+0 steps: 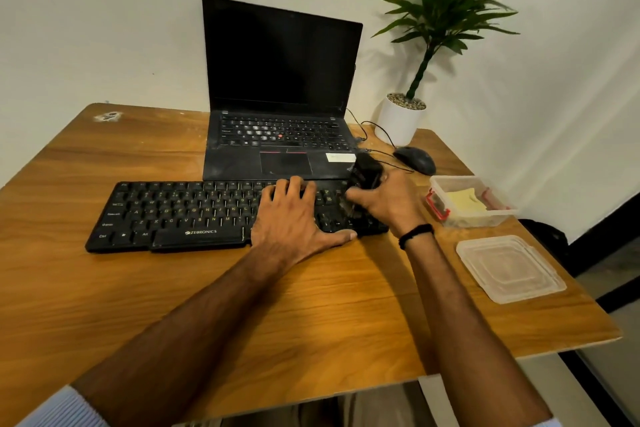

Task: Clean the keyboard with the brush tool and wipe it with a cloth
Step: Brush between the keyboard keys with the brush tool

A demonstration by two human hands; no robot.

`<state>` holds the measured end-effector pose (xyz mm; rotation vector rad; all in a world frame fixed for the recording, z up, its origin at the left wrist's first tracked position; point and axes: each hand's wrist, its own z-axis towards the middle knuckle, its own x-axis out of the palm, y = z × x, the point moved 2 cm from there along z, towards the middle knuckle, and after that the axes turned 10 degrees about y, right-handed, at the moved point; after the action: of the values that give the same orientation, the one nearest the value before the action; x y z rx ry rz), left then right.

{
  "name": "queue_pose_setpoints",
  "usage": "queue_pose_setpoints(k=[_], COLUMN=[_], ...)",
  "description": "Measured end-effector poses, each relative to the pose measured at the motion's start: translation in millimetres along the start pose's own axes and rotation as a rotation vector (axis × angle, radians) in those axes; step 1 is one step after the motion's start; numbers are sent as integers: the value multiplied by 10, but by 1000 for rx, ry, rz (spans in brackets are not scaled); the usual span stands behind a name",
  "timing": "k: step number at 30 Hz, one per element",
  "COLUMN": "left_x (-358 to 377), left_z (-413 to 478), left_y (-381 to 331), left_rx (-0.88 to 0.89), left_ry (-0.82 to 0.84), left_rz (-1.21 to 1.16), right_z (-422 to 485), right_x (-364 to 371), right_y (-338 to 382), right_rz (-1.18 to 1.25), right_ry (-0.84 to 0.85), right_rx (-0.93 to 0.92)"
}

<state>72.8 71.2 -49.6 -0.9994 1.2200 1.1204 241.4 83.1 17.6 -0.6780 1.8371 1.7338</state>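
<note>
A black keyboard (180,215) lies across the wooden table (311,315) in front of an open laptop. My left hand (294,218) rests flat on the keyboard's right half, fingers spread, thumb along the front edge. My right hand (384,198) grips a black brush tool (365,172) over the keyboard's right end; its bristles, blurred, touch the keys. A yellow cloth (465,201) lies inside a clear plastic box (498,217) to the right.
The black laptop (280,80) stands open behind the keyboard. A black wired mouse (415,159) and a white potted plant (401,118) sit at the back right. The box's clear lid (510,269) lies near the table's right edge.
</note>
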Motion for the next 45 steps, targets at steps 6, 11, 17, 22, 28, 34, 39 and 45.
queue_pose_setpoints(k=[6,11,17,22,28,34,39,45], left_x=[-6,0,-8,-17,0,-17,-27,-17], left_z=[-3,-6,-11,-15,-13,-33,-41,-30], left_y=[5,4,-4,-2,8,-3,-5,-4], left_rx=[2,0,0,-7,-5,1,-1,5], left_ry=[0,-13,-7,-14,-6,-10,-10,-6], left_rz=[-10,-3,-8,-2,0,-17,-35,-33], right_z=[-29,-54,-195,-224,-330,-370,-353,-283], right_x=[7,-92,-62,10,6,-124,-61,122], right_y=[47,-32,4,-66,-121,-191,-228,-82], right_rz=[-77,-71,-55,-37,13,-51,26,-13], right_ry=[55,-83,-121,39,69,-205,-121,79], right_rx=[4,51,69,-2,-50,29,0,-84])
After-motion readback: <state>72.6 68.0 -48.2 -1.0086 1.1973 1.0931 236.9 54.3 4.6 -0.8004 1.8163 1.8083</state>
